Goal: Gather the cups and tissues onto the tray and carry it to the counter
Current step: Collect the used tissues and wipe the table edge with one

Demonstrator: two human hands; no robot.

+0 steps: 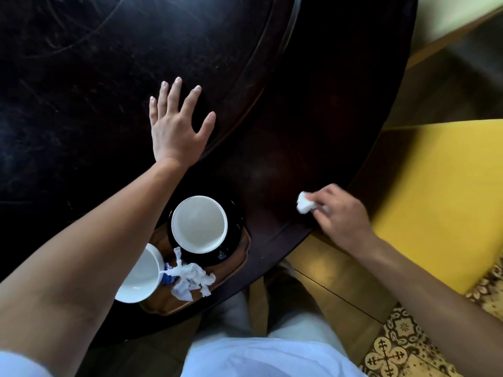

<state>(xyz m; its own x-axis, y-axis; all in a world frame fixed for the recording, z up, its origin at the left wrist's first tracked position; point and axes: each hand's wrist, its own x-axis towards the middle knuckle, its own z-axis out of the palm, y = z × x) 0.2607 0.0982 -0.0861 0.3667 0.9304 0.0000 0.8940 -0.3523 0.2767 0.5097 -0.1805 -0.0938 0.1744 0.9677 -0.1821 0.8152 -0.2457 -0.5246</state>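
A brown wooden tray (239,254) rests near the front edge of the dark round table (299,137). On it stand a white cup (199,223) on a black saucer (236,227), a second white cup (138,278) partly hidden by my left forearm, and crumpled white tissues (192,280). My left hand (177,123) lies flat on the table beyond the tray, fingers spread, holding nothing. My right hand (340,213) is at the table's right edge, pinching a crumpled white tissue (304,203).
A yellow chair seat (435,191) stands right of the table, close to my right hand. Patterned floor tiles (402,338) show at the lower right. A raised dark turntable (109,77) covers the table's middle and left.
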